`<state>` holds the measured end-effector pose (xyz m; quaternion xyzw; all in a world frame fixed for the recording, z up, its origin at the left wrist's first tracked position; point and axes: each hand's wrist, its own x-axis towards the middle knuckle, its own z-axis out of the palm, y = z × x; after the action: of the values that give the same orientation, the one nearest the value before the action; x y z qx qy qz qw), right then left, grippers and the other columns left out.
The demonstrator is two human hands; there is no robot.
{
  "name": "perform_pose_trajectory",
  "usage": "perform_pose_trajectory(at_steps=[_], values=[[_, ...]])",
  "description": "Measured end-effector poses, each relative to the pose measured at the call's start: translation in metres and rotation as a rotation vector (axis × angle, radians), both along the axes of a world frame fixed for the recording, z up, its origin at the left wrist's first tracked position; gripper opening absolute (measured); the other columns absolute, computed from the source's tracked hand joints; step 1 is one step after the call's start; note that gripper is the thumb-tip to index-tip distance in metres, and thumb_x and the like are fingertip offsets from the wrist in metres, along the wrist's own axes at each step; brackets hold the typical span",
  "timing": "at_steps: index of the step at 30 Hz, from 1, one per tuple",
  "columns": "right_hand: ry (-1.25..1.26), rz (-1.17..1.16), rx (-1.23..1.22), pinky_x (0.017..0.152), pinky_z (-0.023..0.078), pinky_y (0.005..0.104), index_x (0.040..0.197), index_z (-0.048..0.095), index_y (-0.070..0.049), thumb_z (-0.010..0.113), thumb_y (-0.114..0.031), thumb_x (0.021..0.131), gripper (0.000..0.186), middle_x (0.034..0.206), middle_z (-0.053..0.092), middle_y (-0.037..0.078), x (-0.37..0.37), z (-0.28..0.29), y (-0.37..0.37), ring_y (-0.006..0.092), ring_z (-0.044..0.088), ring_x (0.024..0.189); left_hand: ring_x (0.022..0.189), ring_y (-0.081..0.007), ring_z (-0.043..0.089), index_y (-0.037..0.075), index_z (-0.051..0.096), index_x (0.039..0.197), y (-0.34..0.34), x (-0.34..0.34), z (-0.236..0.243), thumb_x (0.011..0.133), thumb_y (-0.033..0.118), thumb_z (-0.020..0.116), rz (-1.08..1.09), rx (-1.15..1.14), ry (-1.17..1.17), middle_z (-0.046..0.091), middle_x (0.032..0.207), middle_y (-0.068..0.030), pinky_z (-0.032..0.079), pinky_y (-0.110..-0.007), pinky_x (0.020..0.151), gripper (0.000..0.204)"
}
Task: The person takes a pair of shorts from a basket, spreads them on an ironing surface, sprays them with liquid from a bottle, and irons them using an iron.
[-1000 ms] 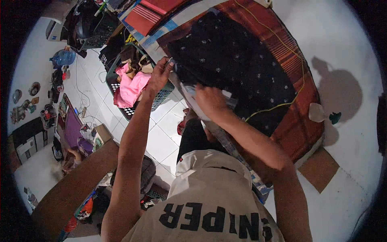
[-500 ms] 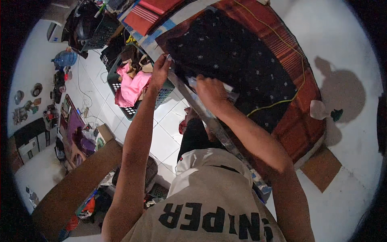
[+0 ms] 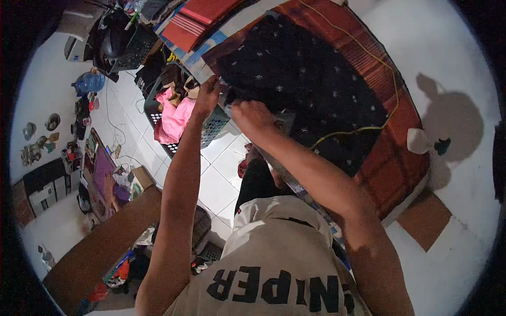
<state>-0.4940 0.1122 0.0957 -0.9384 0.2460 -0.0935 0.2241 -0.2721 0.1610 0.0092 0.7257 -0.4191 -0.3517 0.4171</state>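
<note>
My left hand (image 3: 208, 97) is closed at the edge of a bed-like surface, its fingertips pinching the corner of a thin clear plastic piece (image 3: 285, 120). Beside it on the right, my right hand (image 3: 254, 117) is curled into a fist over the same plastic, gripping its near edge. Part of the plastic shows past my right wrist; the rest is hidden under the hand. Both hands are close together, over the near left side of a black cloth (image 3: 311, 79) with small white motifs, which lies spread flat.
A reddish-brown striped blanket (image 3: 395, 168) lies beneath the black cloth, crossed by a thin yellow cord (image 3: 363, 129). A folded red cloth (image 3: 192, 23) rests at the far end. On the floor at left stands a dark green basket (image 3: 216, 126) with pink clothing (image 3: 176, 118). A white-shaded lamp (image 3: 418, 141) is at right.
My right hand has moved left, toward my left hand, along the near edge of the black cloth. My left hand has stayed nearly in place, slightly lower.
</note>
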Motion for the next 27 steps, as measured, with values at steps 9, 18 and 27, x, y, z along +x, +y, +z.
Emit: perform_pose_trajectory(at_steps=[9,18,27], values=[[0.276,0.071,0.149,0.07,0.063,0.0495,0.11,0.072,-0.001,0.07,-0.022,0.094,0.026,0.088,0.077,0.02,-0.176,0.01,-0.001,0.0385,0.078,0.079,0.128,-0.0284,0.064,-0.006,0.06,0.141,-0.002,-0.026,0.016,0.104,0.013,0.057,0.117,-0.013,-0.047,0.068,0.139,-0.0213,0.045,-0.038,0.112,0.042],[0.297,-0.334,0.1,0.066,0.062,0.0461,0.109,0.066,0.0,0.072,-0.04,0.102,0.04,0.083,0.075,0.021,-0.299,0.019,-0.054,0.0339,0.077,0.073,0.122,-0.0464,0.058,0.003,0.068,0.121,0.044,-0.217,0.039,0.086,0.017,0.075,-0.289,-0.006,-0.653,0.066,0.128,-0.0202,0.046,-0.056,0.103,0.038],[0.221,0.021,-0.117,0.07,0.063,0.0494,0.11,0.074,0.001,0.078,-0.045,0.096,0.048,0.082,0.075,0.025,-0.291,0.014,-0.066,0.0399,0.078,0.078,0.151,-0.0509,0.034,-0.005,0.029,0.165,0.068,-0.281,0.023,0.104,0.031,0.051,-0.321,0.113,-0.772,0.027,0.173,-0.0241,0.012,-0.066,0.13,0.074]])
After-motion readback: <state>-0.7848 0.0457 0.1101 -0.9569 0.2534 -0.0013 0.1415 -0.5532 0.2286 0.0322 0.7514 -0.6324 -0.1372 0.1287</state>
